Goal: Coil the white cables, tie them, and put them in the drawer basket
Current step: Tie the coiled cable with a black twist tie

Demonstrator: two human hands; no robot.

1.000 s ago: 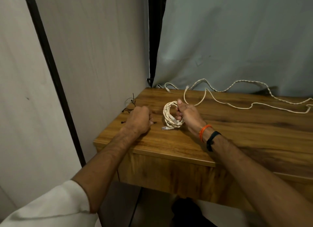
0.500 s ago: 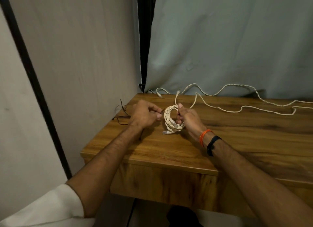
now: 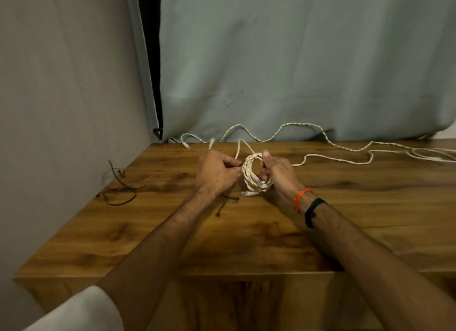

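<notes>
Coiled white cable held upright by right hand; left hand beside it pinches thin dark tie. Tying step; next, loop tie round coil. Loose cables beyond hands.

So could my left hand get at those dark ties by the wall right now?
Probably yes: the dark ties lie in the open on the table, nothing between. But the left hand already pinches a tie at the coiled cable, so drop that first.

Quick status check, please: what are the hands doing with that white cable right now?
Right hand grips the coiled cable. Left hand pinches a dark tie at the coil. Loose cables behind; nothing blocking.
</notes>
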